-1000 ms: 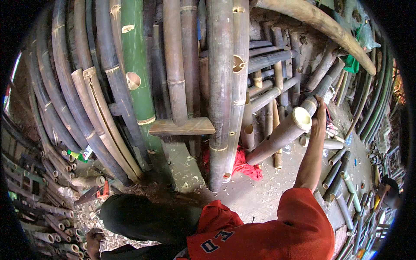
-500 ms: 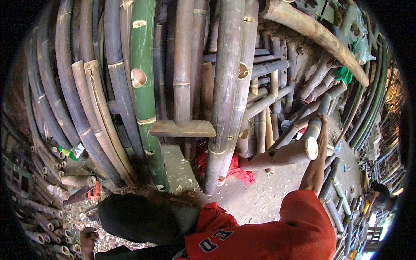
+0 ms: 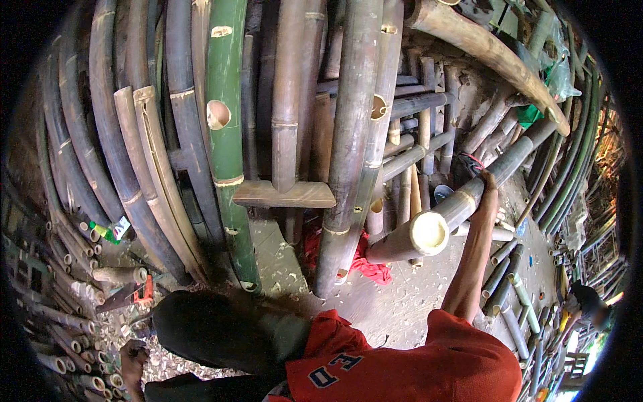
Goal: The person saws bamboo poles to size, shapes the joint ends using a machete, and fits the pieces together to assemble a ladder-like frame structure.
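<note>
A grey-brown bamboo pole [image 3: 502, 167] slants from the far right toward me, its pale round cut end [image 3: 430, 233] facing me. My right hand [image 3: 487, 191] is closed around it partway along. That near end overlaps a shorter brown bamboo piece [image 3: 388, 249] lying crosswise below; whether they touch is hard to tell. At the lower left, beside my dark-clothed knee [image 3: 201, 328], my left hand [image 3: 136, 354] hangs low over wood shavings with curled fingers. Anything inside it is hidden. A handsaw with an orange handle [image 3: 145, 289] lies just beyond it.
Upright bamboo poles stand ahead, including a green one with cut holes [image 3: 224, 120]. A small wooden board [image 3: 284, 194] spans between poles. Red cloth [image 3: 375, 268] lies on the floor [image 3: 395, 301]. A thick bamboo pole [image 3: 489, 50] leans at upper right. Another person [image 3: 589, 301] is far right.
The pole in my right hand has swung so that its near end sits further left, over the crosswise piece. My right hand has shifted slightly left. My left hand has barely moved.
</note>
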The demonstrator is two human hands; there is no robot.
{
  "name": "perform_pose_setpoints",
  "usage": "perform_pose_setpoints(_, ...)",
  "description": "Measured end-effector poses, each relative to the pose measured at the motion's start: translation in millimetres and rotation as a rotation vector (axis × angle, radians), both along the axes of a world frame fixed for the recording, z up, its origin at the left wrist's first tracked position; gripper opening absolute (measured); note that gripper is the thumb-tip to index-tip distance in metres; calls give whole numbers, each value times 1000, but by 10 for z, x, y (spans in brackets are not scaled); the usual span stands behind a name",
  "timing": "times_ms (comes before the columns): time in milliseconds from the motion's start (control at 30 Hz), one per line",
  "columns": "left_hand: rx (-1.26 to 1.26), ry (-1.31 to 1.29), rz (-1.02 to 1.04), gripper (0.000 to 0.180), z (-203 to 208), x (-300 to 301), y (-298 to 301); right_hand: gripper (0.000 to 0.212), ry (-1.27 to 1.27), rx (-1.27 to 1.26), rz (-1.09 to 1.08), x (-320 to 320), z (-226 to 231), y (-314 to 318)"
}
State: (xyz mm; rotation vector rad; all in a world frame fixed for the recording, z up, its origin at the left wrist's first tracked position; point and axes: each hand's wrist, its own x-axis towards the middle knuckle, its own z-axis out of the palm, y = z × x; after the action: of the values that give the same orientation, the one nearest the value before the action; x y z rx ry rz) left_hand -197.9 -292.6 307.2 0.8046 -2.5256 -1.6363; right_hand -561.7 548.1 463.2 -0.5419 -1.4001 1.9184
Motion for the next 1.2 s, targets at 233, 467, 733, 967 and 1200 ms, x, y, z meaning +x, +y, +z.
perform_pose_setpoints(233,26,43,69,20,-100,42,-104,34,157,77,-138,351,11,-553)
perform_pose_setpoints(467,-73,194,-102,29,183,-206,-124,49,354,-296,211,820,-280,-830)
perform_pose_setpoints(733,-271,103,-111,23,-38,-276,-508,28,461,-209,12,840,-296,-774)
perform_pose_setpoints(967,-480,244,34,57,165,460,-2129,71,600,-26,-249,822,307,-508)
perform_pose_setpoints(1200,-386,483,120,66,1043,-16,-844,60,932,68,-227,1168,1423,-1433)
